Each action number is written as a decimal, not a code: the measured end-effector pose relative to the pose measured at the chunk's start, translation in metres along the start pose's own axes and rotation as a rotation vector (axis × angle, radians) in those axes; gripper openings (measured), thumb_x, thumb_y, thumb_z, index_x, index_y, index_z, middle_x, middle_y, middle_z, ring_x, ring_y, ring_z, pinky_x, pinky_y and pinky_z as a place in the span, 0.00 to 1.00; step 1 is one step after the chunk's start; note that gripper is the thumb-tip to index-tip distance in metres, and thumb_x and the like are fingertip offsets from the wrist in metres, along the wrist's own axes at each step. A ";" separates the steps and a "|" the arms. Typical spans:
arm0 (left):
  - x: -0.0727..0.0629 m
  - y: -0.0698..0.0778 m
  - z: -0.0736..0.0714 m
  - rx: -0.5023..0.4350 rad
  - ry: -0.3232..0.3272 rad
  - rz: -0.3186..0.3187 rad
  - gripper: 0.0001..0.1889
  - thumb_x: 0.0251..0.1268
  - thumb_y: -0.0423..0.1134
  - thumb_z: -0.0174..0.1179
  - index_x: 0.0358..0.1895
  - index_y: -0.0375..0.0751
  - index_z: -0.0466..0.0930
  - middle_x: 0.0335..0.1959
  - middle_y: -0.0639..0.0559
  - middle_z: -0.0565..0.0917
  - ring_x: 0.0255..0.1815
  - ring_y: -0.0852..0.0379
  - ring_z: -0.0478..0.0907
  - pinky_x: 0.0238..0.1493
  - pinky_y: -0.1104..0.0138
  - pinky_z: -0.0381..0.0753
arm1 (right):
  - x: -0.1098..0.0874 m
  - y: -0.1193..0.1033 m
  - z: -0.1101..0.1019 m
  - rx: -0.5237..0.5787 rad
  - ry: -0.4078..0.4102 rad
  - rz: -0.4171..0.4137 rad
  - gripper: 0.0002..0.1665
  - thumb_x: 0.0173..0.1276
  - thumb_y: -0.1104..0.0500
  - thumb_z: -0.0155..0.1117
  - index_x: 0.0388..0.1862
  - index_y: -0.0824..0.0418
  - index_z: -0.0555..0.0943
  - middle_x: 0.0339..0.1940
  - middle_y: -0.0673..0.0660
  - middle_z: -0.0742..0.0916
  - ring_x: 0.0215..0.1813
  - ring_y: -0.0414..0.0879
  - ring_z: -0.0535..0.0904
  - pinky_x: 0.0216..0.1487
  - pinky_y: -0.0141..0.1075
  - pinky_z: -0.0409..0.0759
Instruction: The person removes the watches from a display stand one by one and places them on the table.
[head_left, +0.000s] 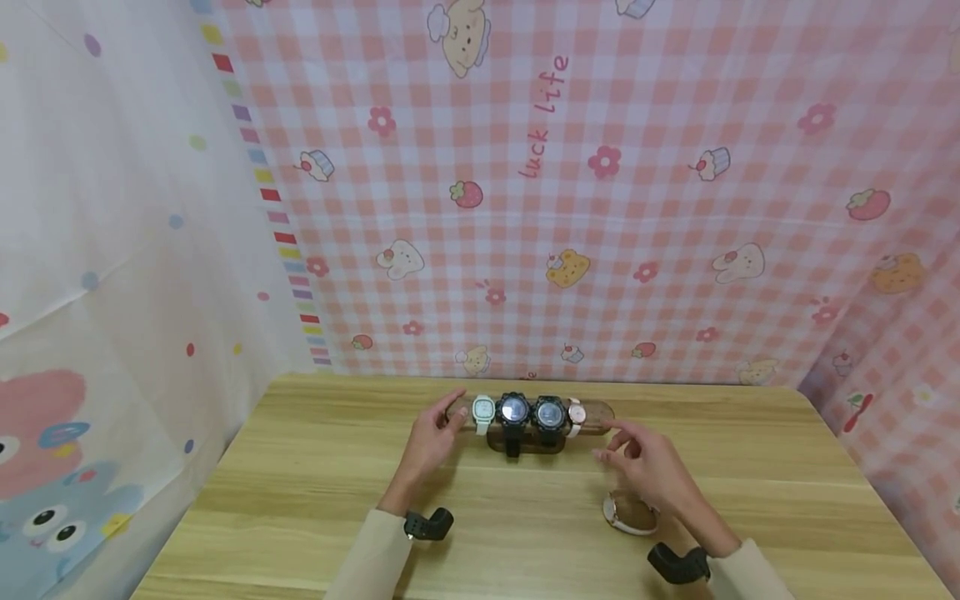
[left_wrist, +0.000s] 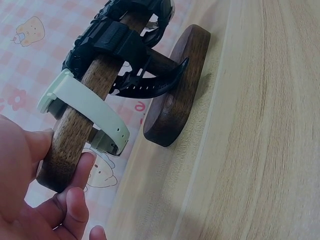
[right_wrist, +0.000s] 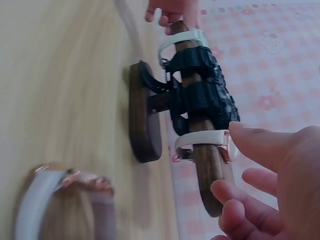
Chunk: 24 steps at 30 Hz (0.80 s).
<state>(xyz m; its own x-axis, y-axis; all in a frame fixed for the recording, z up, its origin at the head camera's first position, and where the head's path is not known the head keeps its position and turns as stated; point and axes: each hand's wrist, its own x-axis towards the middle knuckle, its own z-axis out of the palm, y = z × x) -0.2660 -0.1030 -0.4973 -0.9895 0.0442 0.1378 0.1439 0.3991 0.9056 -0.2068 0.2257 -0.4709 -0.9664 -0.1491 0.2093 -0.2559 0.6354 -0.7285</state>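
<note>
Currently pinching one end of the watch stand (head_left: 598,412) with left hand (head_left: 433,435); holding right hand (head_left: 652,467), fingers apart, at the other. See four watches (head_left: 515,410) on the stand, another watch (head_left: 628,528) in front.

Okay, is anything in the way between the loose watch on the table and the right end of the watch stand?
Only the right hand: its fingers are at the right end of the watch stand. Otherwise nothing visible stands between it and the loose watch, just tabletop.
</note>
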 end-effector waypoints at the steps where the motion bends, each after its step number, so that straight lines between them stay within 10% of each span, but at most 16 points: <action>1: 0.000 0.000 0.000 0.000 0.001 0.001 0.21 0.74 0.40 0.57 0.68 0.49 0.75 0.27 0.51 0.71 0.28 0.58 0.68 0.28 0.69 0.68 | 0.002 -0.001 0.000 0.004 0.005 0.000 0.26 0.62 0.56 0.73 0.58 0.62 0.81 0.32 0.51 0.85 0.22 0.37 0.70 0.20 0.31 0.68; 24: 0.002 -0.002 0.001 -0.008 0.007 0.007 0.21 0.74 0.40 0.57 0.68 0.45 0.74 0.29 0.52 0.71 0.28 0.58 0.66 0.27 0.70 0.67 | 0.040 -0.012 0.014 0.021 0.052 -0.027 0.27 0.61 0.61 0.74 0.57 0.71 0.79 0.43 0.62 0.84 0.33 0.43 0.76 0.33 0.31 0.75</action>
<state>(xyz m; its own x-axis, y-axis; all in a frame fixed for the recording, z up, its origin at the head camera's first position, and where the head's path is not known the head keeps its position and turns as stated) -0.2679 -0.1026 -0.4997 -0.9884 0.0406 0.1466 0.1507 0.3915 0.9078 -0.2432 0.2014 -0.4633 -0.9568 -0.1257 0.2621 -0.2824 0.6157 -0.7356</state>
